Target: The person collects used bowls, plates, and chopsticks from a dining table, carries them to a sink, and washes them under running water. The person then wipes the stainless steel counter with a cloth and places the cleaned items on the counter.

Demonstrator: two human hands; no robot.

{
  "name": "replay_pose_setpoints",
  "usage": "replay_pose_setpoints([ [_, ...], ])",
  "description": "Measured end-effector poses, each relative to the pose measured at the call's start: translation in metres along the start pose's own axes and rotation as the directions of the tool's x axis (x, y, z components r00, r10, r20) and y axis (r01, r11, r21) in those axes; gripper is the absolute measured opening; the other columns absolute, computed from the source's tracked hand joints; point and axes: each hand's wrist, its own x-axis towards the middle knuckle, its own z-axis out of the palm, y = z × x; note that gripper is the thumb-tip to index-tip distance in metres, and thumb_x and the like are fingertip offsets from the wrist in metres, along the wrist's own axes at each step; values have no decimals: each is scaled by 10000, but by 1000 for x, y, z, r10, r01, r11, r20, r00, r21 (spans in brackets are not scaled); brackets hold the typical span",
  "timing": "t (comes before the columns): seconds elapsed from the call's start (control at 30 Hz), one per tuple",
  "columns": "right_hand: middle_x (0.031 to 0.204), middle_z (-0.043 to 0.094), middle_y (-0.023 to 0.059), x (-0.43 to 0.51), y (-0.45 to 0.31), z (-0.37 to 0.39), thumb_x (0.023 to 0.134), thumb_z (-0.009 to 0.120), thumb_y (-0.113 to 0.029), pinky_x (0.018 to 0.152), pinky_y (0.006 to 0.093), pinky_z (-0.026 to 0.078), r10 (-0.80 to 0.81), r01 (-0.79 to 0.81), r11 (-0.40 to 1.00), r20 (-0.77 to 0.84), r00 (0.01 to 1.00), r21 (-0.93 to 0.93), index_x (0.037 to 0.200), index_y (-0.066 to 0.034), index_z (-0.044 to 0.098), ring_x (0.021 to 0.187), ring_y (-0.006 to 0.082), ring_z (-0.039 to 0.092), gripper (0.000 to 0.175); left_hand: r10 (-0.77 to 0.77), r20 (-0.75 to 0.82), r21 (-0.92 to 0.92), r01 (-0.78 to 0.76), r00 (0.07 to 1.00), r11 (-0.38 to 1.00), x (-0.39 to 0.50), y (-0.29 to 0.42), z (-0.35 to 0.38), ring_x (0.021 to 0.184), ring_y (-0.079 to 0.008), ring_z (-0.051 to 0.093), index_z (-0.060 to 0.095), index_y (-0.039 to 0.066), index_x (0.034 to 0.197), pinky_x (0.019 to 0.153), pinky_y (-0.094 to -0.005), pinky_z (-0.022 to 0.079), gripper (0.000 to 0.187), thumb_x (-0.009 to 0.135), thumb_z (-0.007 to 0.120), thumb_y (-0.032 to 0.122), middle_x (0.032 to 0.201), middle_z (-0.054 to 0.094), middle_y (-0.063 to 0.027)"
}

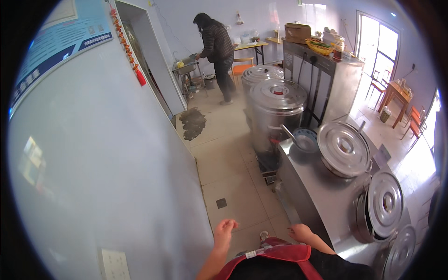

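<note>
My left hand (225,228) hangs in the air above the tiled floor, near the pale wall, with its fingers loosely curled and nothing seen in it. To the right, my right hand (299,232) is beside the edge of the steel counter (315,185), its fingers curled; whether it touches the edge or holds anything small cannot be told. On that counter stand lidded metal pots (344,148), (385,204) and a bowl (305,140) with a metal ladle (290,134) in it. A red apron (280,252) covers my front.
A person (217,45) stands at a steel sink (187,66). Tall lidded steel drums (278,101) and a steel cabinet (341,84) line the right side. The wall (115,157) bounds the left. A dark wet-looking patch (192,123) marks the floor. Tables and chairs stand far right.
</note>
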Motion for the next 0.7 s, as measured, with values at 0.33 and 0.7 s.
replay_pose_setpoints([
  [0.33,933,617,152,308,-93,-122,804,548,-241,745,440,496,-495,493,869,-69,866,-44,1064,-91,580,891,333,598,302,-14,-400,57,40,916,998,170,35,-66,769,-169,607,583,-23,911,757,-286,479,115,888,540,81,823,637,-98],
  [0.7,978,621,149,517,-171,-177,810,564,-255,789,423,477,-369,374,918,-63,927,130,1067,-102,589,917,331,591,300,-24,-196,68,38,980,997,461,106,-131,818,-162,604,592,-5,922,778,-286,461,140,893,549,125,853,644,-82],
])
